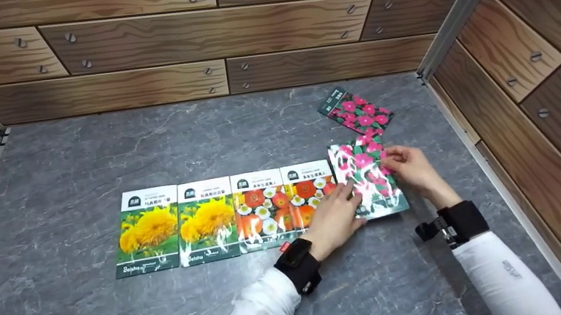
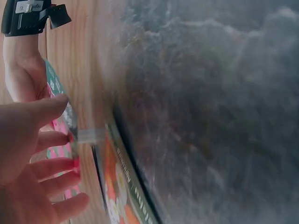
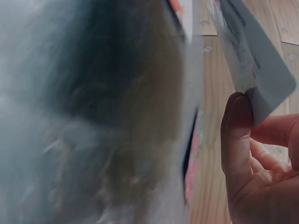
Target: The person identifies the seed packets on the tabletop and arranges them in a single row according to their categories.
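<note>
A seed packet with pink flowers [image 1: 365,174] is tilted at the right end of a row of packets. My right hand [image 1: 412,167] pinches its right edge between thumb and fingers; the packet's pale back [image 3: 261,60] shows in the right wrist view. My left hand [image 1: 333,220] touches the same packet's left side with extended fingers [image 2: 58,168], its thumb near the lower corner. The left forearm and hand partly cover the nearest orange-and-white flower packet [image 1: 307,188].
Another orange-flower packet [image 1: 263,211] and two yellow-flower packets [image 1: 206,220] continue the row leftward on the grey marbled surface [image 1: 154,144]. A second pink-flower packet [image 1: 359,112] lies askew behind the held one. Wood-patterned walls [image 1: 205,35] enclose the back and sides.
</note>
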A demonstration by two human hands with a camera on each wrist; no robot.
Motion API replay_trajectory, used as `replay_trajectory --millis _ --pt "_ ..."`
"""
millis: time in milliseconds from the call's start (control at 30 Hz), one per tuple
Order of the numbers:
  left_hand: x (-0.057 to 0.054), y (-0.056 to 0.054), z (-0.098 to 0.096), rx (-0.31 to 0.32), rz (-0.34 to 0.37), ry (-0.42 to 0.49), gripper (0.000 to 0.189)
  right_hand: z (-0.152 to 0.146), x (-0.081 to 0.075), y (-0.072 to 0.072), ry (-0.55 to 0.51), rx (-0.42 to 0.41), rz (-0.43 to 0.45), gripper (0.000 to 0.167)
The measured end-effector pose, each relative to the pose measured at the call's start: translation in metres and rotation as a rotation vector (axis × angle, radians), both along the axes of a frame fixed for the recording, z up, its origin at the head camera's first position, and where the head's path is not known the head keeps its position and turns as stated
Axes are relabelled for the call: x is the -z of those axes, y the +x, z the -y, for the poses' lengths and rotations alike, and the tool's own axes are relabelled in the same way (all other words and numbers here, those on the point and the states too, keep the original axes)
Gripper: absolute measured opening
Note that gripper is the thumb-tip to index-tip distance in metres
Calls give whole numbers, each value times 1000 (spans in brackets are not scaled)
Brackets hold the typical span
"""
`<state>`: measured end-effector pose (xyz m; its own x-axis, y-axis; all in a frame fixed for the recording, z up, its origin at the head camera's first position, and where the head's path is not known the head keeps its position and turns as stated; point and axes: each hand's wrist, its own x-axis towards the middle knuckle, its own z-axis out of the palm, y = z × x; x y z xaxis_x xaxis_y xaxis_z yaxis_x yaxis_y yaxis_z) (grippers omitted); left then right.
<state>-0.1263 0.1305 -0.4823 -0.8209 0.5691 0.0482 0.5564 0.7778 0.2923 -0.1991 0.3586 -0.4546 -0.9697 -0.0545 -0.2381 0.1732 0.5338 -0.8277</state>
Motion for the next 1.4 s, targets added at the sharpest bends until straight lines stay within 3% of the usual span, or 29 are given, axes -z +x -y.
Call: replay_trajectory --millis 167,433,700,933,1400 --pt "4 0 -8 20 -13 -73 53 -6 10 -3 26 -7 21 49" --pt "10 0 -10 32 -66 -74 41 -5 20 -2 99 -30 -22 51" --pt "12 -3 -9 35 1 -90 46 3 26 3 367 -102 -152 59" --pt "9 -1 -8 49 26 -108 45 7 29 6 439 -114 -207 56" --pt "11 3 -6 67 -63 -109 37 12 31 16 551 -140 -261 51"
